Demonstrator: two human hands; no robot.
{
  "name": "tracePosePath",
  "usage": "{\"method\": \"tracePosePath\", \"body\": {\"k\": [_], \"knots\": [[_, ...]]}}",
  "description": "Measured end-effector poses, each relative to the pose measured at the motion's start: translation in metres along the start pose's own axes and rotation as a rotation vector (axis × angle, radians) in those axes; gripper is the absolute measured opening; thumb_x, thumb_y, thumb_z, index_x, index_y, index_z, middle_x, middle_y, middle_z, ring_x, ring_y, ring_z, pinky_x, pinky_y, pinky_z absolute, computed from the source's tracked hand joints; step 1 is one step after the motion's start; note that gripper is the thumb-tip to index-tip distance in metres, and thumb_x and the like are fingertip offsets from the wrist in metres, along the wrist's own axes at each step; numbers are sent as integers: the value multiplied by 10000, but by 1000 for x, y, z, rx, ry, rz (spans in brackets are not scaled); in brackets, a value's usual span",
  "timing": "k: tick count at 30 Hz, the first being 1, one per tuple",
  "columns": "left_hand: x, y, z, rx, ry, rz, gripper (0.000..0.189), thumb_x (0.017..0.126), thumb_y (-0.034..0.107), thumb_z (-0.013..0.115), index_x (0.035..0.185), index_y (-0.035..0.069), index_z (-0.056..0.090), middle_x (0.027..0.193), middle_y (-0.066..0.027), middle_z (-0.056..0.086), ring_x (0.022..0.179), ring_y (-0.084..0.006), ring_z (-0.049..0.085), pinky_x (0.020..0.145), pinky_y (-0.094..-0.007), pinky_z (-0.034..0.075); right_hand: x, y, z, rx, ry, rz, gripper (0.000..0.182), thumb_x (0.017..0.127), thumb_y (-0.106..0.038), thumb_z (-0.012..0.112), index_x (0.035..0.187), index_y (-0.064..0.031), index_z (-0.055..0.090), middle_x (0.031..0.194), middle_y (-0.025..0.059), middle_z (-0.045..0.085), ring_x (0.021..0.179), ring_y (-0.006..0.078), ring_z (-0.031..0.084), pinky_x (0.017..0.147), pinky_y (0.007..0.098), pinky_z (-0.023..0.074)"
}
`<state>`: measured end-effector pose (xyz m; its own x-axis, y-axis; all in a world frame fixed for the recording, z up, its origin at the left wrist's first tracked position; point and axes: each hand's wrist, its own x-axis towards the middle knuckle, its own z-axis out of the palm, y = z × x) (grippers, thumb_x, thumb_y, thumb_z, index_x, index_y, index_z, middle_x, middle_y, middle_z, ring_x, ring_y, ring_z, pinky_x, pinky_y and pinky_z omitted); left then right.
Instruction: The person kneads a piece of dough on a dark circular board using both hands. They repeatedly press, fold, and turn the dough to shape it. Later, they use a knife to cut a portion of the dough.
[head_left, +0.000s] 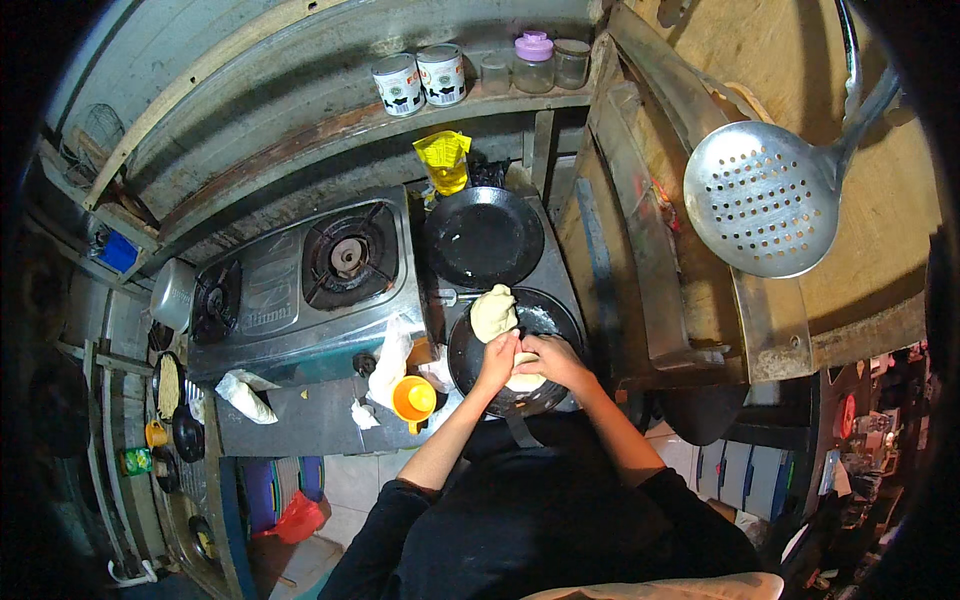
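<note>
My left hand (498, 363) and my right hand (553, 361) meet over a black frying pan (469, 352). Their fingers pinch a piece of pale dough (527, 381) that hangs between them, low over the pan. A larger lump of the same dough (493, 313) lies just beyond my left fingertips, at the pan's left side. Beneath this lump a utensil handle (456, 297) sticks out over the rim to the left. White residue marks the pan's dark surface. How each fingertip grips the dough is partly hidden by the hands.
Behind the pan stands a second black pan (486, 236), near a yellow pouch (444, 161). A two-burner gas stove (281, 300) is at the left. An orange mug (413, 399) and plastic bags (247, 396) lie nearer. A perforated metal skimmer (763, 199) hangs at the upper right.
</note>
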<state>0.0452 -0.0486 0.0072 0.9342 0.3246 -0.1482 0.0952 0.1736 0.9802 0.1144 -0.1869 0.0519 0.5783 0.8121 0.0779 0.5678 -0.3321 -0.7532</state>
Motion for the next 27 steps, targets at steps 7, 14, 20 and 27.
{"method": "tracePosePath", "body": {"k": [7, 14, 20, 27], "knots": [[-11, 7, -7, -149, 43, -165, 393, 987, 288, 405, 754, 26, 583, 714, -21, 571, 654, -90, 506, 603, -233, 397, 0, -12, -2, 13, 12, -2, 257, 860, -292, 593, 789, -46, 617, 715, 161, 604, 649, 313, 604, 594, 390, 459], [-18, -5, -8, -14, 24, -147, 452, 979, 301, 441, 606, 57, 517, 552, 8, 487, 491, -92, 433, 493, -249, 355, 8, -33, -15, 161, 57, 79, 239, 853, -270, 620, 799, -39, 597, 695, 110, 594, 613, 218, 579, 587, 327, 453], [-13, -15, -3, -23, 134, -19, 425, 972, 278, 468, 602, 68, 488, 527, 14, 442, 483, -66, 392, 452, -237, 315, -10, -26, -6, 17, -97, 72, 566, 631, -457, 779, 939, -65, 510, 902, 124, 560, 879, 306, 580, 740, 382, 454], [-12, -16, -3, -123, 165, 12, 394, 995, 267, 403, 681, 61, 524, 577, -12, 495, 491, -99, 442, 480, -240, 368, -33, -40, 22, -443, -34, -22, 675, 571, -449, 795, 1018, -44, 493, 997, 118, 492, 982, 313, 498, 807, 416, 399]]}}
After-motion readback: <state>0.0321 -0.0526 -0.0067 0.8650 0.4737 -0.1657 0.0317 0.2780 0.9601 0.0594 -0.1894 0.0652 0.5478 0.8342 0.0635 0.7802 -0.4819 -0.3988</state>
